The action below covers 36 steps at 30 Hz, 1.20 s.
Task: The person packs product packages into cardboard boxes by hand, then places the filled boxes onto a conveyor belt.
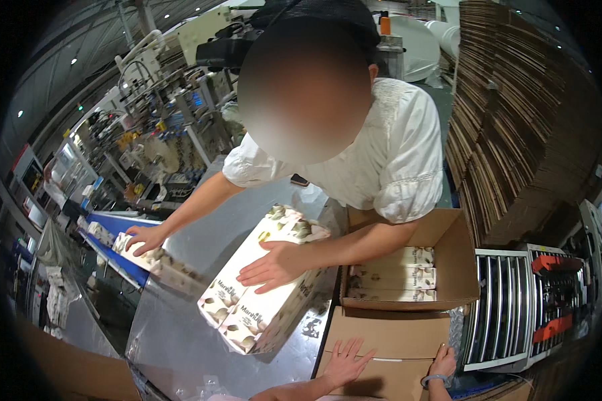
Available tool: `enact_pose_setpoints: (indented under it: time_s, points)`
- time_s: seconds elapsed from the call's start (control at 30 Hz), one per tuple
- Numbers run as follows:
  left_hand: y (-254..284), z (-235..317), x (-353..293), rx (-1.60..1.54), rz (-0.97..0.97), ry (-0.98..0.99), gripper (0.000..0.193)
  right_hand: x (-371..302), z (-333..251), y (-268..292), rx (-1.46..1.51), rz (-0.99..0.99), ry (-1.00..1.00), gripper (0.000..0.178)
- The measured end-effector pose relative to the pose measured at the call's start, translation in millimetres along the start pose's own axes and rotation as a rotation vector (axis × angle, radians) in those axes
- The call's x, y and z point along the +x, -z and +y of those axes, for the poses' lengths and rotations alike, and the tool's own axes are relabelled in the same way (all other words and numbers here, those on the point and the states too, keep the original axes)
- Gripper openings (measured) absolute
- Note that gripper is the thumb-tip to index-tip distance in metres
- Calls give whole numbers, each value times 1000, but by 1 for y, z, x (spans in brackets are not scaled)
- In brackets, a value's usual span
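Below, brown carton (381,331): lies at the lower middle of the view, just beside the steel table, its top flaps folded down with a thin pale line where they meet.
Left hand (345,364): palm down on the flaps, fingers spread and loose, grasping nothing.
Right hand (443,362): at the carton's right edge, fingers pointing away from the wearer; whether it grips the edge I cannot tell.
Bracelet (435,379): a pale ring around the right wrist.
Open carton (458,257): just beyond the brown carton, flower-printed packs (401,277) lying in rows inside.
Steel table (174,327): to the left, bearing a large flower-printed bundle (227,287) set at a slant.
Co-worker (405,147): in a white top, leaning over the table from the far side, one hand (274,266) flat on the bundle, the other (147,238) on a row of packs beside a blue chute (135,271).
Roller conveyor (502,311): right of the cartons, red parts (555,264) farther along.
Cardboard stack (508,134): brown sheets piled high at upper right.
Machinery (167,127): upper left, behind the table.
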State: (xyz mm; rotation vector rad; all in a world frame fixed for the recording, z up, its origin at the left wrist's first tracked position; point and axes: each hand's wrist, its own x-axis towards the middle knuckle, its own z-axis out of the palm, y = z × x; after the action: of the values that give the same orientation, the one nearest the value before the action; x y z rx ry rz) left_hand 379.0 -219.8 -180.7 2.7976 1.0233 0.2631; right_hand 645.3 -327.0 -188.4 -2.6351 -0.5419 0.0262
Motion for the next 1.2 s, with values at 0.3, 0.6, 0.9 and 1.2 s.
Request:
enact_pose_setpoints:
  time_s: [0.3, 0.6, 0.9, 1.2]
  points:
    - [-2, -2, -4, 3, 41, 14, 50, -5, -14, -11, -8, -1, 46, 36]
    - [-7, 1, -7, 47, -39, 14, 49, -7, -3, -6, -44, -21, 39, 36]
    - [-9, -5, -3, 70, 40, -5, 45, 0, 9, 8, 285, -82, 110, 29]
    - [6, -10, -3, -117, 120, 420, 49, 40, -6, 36, 387, -78, 392, 31]
